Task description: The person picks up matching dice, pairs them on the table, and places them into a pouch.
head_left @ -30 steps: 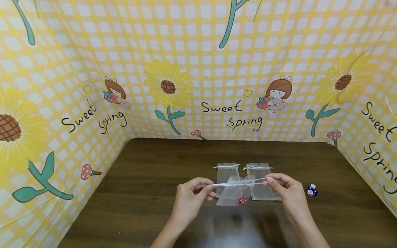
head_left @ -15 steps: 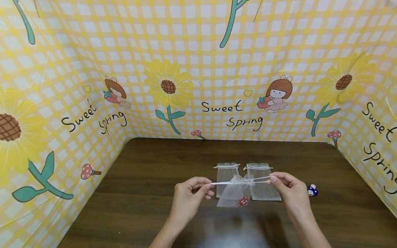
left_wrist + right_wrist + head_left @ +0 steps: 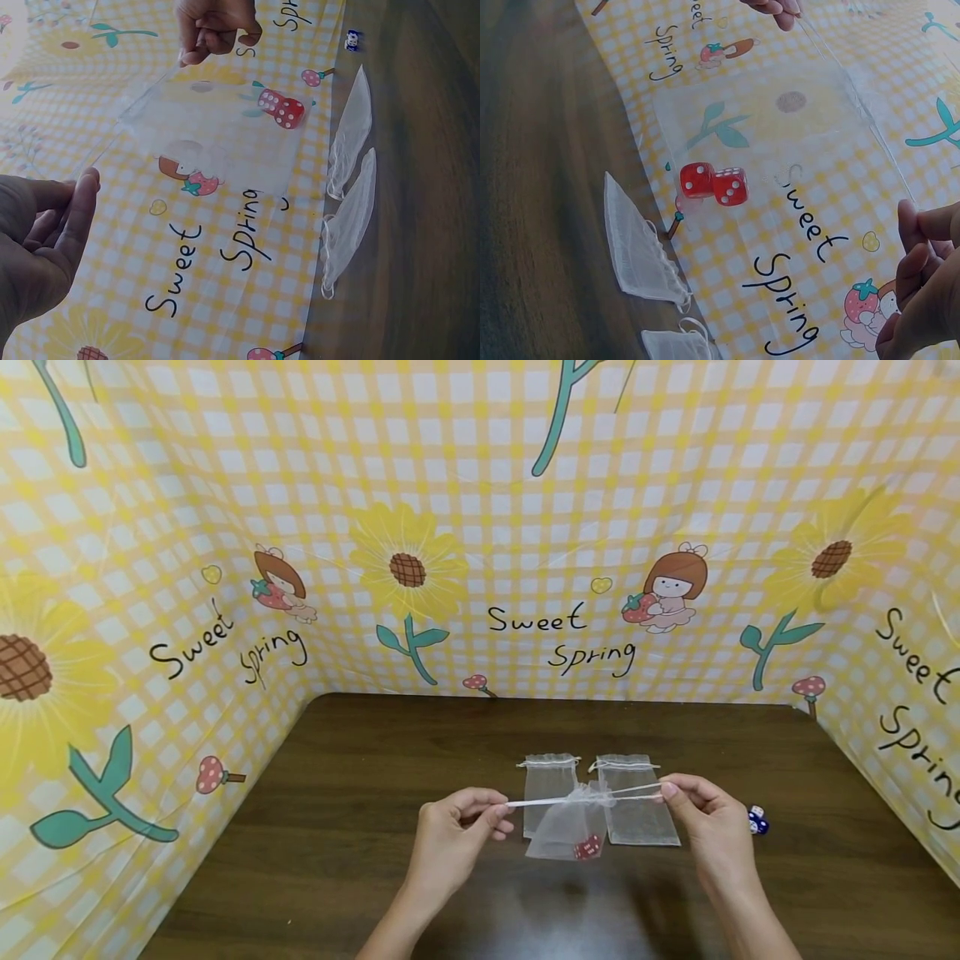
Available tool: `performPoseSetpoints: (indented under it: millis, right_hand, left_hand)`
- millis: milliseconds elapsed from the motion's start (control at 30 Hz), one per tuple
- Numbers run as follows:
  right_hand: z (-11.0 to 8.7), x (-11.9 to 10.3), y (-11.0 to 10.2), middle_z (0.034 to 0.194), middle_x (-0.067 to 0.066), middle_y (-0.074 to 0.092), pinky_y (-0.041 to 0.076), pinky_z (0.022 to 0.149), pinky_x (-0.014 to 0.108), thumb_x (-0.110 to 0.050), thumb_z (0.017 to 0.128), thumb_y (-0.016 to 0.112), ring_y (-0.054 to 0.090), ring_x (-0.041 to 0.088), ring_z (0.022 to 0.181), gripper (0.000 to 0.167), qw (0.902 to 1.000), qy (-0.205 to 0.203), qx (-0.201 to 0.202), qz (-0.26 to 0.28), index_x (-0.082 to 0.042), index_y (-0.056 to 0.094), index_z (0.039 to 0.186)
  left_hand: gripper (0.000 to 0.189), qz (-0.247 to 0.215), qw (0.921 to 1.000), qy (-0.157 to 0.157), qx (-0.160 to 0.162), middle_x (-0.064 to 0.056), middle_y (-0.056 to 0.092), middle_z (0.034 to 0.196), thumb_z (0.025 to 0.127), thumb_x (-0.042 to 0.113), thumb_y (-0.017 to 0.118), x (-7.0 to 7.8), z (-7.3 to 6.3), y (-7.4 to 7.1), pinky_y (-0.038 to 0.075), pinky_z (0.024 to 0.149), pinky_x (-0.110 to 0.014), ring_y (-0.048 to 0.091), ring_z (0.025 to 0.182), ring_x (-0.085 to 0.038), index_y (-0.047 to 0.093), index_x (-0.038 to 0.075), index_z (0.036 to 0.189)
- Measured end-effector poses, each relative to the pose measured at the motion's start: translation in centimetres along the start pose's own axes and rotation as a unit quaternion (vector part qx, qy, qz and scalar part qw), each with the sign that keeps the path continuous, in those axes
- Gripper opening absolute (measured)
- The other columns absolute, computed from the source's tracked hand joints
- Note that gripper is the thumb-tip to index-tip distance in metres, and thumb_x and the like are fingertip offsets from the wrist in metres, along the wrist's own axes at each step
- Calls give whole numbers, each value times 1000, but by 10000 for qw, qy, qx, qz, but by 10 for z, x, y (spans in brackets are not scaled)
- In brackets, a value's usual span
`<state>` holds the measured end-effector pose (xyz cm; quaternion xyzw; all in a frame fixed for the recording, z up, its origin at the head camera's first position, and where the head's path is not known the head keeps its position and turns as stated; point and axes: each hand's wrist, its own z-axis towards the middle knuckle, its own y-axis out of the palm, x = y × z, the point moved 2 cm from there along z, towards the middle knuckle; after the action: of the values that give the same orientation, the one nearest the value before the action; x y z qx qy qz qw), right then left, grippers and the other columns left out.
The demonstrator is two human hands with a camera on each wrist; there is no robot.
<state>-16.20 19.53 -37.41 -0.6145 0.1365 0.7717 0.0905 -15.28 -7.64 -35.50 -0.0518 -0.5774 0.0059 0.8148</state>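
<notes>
A sheer white drawstring bag (image 3: pixel 558 831) hangs above the table between my hands, its neck gathered. Red dice (image 3: pixel 714 184) with white dots lie in its bottom corner, showing through the mesh. My left hand (image 3: pixel 453 835) pinches the drawstring (image 3: pixel 536 802) on one side between thumb and forefinger. On the other side my right hand (image 3: pixel 712 827) pinches the cord loop, and the string is stretched taut between them. In the left wrist view the bag dangles from the cord with the red dice (image 3: pixel 281 109) at its lower end.
Two more white mesh bags, a left one (image 3: pixel 542 777) and a right one (image 3: pixel 637 814), lie flat behind the held bag. Blue and white dice (image 3: pixel 758 820) sit right of my right hand. A yellow checked cloth (image 3: pixel 480 543) surrounds the dark wooden table (image 3: pixel 360 752).
My hands have drawn slightly apart, left hand leftward and right hand rightward. The bag's neck has bunched tighter along the cord, and the dice have shifted a little.
</notes>
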Motion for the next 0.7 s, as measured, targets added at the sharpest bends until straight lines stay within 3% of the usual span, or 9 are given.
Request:
performPoseSetpoints:
  millis: [533,700]
  right_hand:
    - [2,1,-1,61,-5,63,43,66,17,-2,86,63,58,7,67,5,9988,106,468,134,0,67,84]
    - [4,2,-2,61,-5,64,45,66,15,-1,87,62,60,6,66,8,9982,112,558,202,-4,68,82]
  left_hand:
    - [9,89,9999,102,22,-14,69,76,81,-2,67,-3,5,-5,55,59,-29,67,64,-27,66,-8,88]
    - [8,260,9995,160,100,-12,69,75,82,-1,67,-3,6,-9,55,59,-28,67,64,-20,67,-7,88]
